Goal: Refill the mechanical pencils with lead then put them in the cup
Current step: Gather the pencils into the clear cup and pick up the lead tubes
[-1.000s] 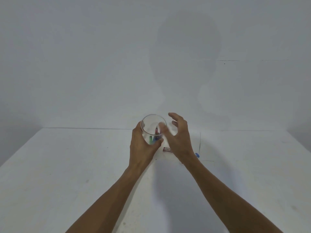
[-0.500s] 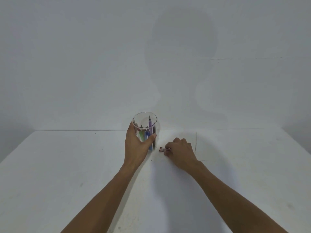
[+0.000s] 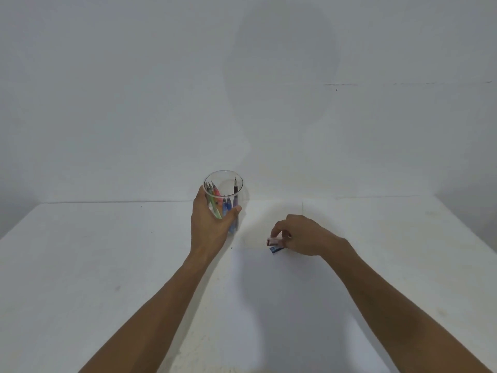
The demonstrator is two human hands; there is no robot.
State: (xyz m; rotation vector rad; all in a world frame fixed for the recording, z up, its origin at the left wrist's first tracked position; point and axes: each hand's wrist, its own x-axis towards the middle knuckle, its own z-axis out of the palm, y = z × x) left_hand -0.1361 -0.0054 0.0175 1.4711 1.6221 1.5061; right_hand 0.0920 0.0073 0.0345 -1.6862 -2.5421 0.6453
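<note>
A clear plastic cup (image 3: 224, 181) stands upright near the table's far edge. Several mechanical pencils (image 3: 225, 204) in green, orange, blue and purple stand inside it, tips up. My left hand (image 3: 209, 224) grips the cup from the left, thumb across its front. To the right, my right hand (image 3: 301, 235) pinches a small pink lead case (image 3: 274, 241) just above the table. A small blue piece (image 3: 276, 249) shows right under it; what it is cannot be made out.
The white table (image 3: 107, 265) runs up to a white wall (image 3: 134, 90) just behind the cup. A thin dark line (image 3: 302, 205) stands on the table behind my right hand.
My right hand came down from beside the cup, took hold of the lead case and drew it to the right. My left hand stayed on the cup, which now stands upright.
</note>
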